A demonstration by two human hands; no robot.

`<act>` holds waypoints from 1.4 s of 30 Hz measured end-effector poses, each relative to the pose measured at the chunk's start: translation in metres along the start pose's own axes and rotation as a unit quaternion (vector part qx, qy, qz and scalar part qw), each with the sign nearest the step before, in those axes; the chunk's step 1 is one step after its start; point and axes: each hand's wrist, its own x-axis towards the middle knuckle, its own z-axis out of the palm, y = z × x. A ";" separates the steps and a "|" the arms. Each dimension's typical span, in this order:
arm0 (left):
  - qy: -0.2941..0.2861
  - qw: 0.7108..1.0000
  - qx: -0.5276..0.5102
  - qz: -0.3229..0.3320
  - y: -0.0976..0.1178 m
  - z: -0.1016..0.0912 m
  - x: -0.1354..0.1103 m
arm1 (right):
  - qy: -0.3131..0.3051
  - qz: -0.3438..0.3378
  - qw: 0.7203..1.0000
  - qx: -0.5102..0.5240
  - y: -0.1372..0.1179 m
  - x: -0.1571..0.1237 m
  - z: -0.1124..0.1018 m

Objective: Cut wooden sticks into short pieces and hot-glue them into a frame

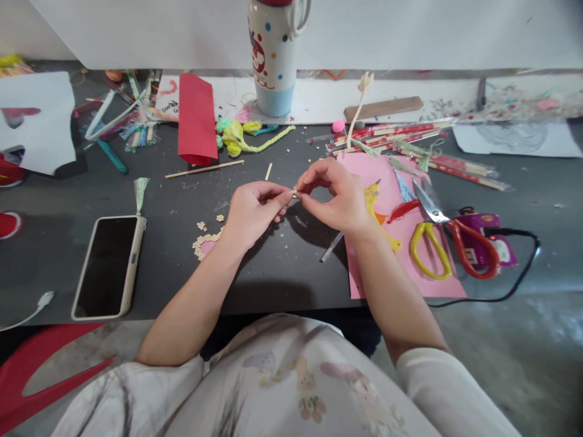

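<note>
My left hand and my right hand meet above the dark table, fingertips pinched together on a tiny pale piece between them. Both hands are closed in a pinch. A small ring of pale flower-shaped beads lies just left of my left wrist. A thin clear stick lies under my right hand, beside a pink paper sheet.
A phone lies at the left front. Scissors with yellow and red handles rest on the pink sheet, next to a purple device with a black cable. A folded red paper, a spotted bottle and scattered sticks sit behind.
</note>
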 end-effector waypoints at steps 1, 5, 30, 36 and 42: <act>0.000 1.000 0.004 0.001 0.000 0.000 0.000 | -0.002 0.001 1.000 -0.007 0.000 0.000 0.000; 0.007 1.000 0.027 0.006 -0.002 -0.001 0.001 | -0.004 -0.002 1.000 -0.016 -0.001 0.000 -0.001; 0.062 0.953 0.229 0.189 -0.001 -0.001 -0.006 | -0.004 -0.110 0.988 -0.108 0.001 0.001 -0.009; 0.060 0.899 0.322 0.290 -0.003 -0.004 -0.006 | -0.010 -0.158 0.981 -0.114 0.005 0.003 -0.009; 0.050 0.874 0.360 0.322 -0.003 -0.006 -0.006 | -0.012 -0.158 0.981 -0.115 0.005 0.002 -0.009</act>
